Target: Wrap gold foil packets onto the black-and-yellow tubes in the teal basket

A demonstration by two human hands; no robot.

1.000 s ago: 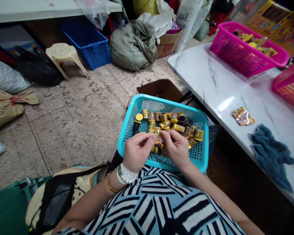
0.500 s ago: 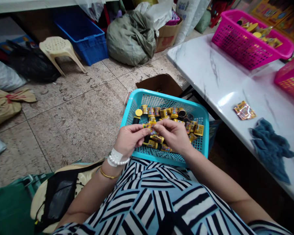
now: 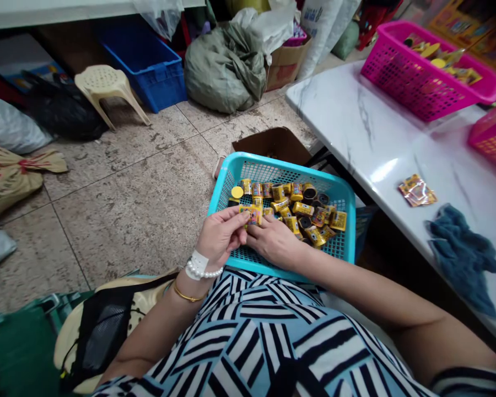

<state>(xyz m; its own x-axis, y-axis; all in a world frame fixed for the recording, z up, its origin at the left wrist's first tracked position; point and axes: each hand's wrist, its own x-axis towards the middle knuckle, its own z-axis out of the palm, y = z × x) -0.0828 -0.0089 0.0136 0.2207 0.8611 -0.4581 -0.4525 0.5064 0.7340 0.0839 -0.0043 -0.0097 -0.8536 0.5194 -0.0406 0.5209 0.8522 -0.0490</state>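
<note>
A turquoise plastic basket (image 3: 343, 184) sits at my lap, holding several small cylinders (image 3: 296, 191) wrapped in yellow printed labels, some with dark ends showing. My left hand (image 3: 220, 236) pinches a flat yellow printed label (image 3: 253, 214) between thumb and fingers over the basket's left half. Just right of it, my right hand (image 3: 276, 241) reaches palm down into the basket, close to the cylinders. Its fingertips are hidden, so what they touch does not show. A cylinder with a yellow cap (image 3: 237, 192) stands at the basket's left end.
On the marble-patterned table (image 3: 339, 105) to the right are a pink basket (image 3: 421, 82), a small pile of printed labels (image 3: 417, 191) and a blue cloth (image 3: 463, 256). A cardboard box (image 3: 268, 140) stands beyond my basket. A stool (image 3: 105, 82) and blue crate (image 3: 161, 80) are farther off.
My right hand has left the label and moved down into the basket, its fingers now lower and out of sight. My left hand still holds the label, which shows more fully.
</note>
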